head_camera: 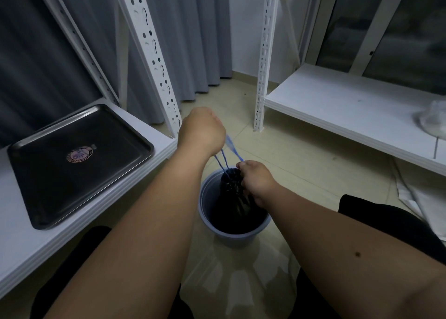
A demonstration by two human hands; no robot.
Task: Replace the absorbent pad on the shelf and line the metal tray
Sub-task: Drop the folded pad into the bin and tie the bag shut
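1. The left hand is a closed fist pulling blue drawstrings upward; its fingers are hidden behind the knuckles.
2. The right hand grips the gathered neck of a black bag inside a grey bin on the floor.
3. The metal tray, unlined, lies on the left white shelf.
4. A crumpled pale item on the right shelf is cut off by the frame edge.

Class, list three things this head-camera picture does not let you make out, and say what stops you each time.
1. Contents of the black bag: gathered shut, held by the right hand.
2. Sticker on the metal tray: print too small.
3. White object on the right shelf: cut off by the frame edge.
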